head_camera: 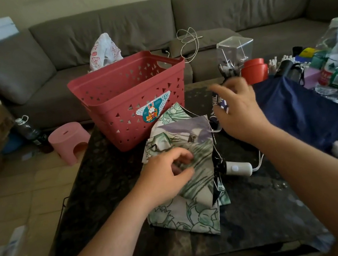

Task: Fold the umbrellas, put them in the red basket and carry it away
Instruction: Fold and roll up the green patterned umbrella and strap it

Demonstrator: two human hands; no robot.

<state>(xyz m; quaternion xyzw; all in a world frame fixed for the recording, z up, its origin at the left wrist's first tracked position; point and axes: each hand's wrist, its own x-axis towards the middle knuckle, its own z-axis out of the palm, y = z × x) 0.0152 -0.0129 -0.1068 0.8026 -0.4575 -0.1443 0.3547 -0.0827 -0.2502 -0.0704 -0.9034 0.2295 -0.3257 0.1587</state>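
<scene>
Our left hand (pixel 166 172) bunches the floral umbrella (pixel 188 168) (soft, floppy canopy) near the red basket (pixel 128 94); our right hand (pixel 235 107), blurred, grip unclear. Best held by its stiff white handle (pixel 238 168).

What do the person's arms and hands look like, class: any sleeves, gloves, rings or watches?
Both forearms are bare as far as the picture shows: no sleeves. The left hand and right hand wear no gloves. No watch, band or ring shows on either, though the right hand is slightly blurred.
</scene>
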